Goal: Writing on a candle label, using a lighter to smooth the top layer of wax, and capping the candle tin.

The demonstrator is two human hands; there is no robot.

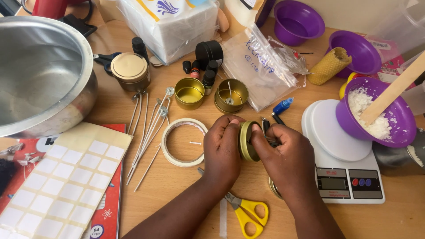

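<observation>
Head view: the left hand [223, 148] and right hand [283, 152] meet over the wooden counter [177, 190], just below the middle of the picture. Between them is a small gold tin [246, 140], tipped on its side. The left fingers [231, 128] curl over its top and press its left face; the right fingers [261, 141] close on its right side and reach toward its opening, so both hands grip the tin. What the right fingertips pinch inside cannot be told.

At 9 o'clock from the hands a tape ring [183, 141] lies flat, and beyond it a loose bunch of wicks [148, 128]. At 12 o'clock stand two open gold tins [210, 94], the right one with a wick upright in it. A lidded tin [130, 71] sits at 10 o'clock, with a large metal pot [40, 71] farther that way. At 6 o'clock lie yellow scissors [245, 212]. At 3 o'clock a white scale [343, 168] carries a purple bowl [376, 113] of white wax flakes with a wooden stick in it. A sheet of blank labels [62, 181] lies at 8 o'clock.
</observation>
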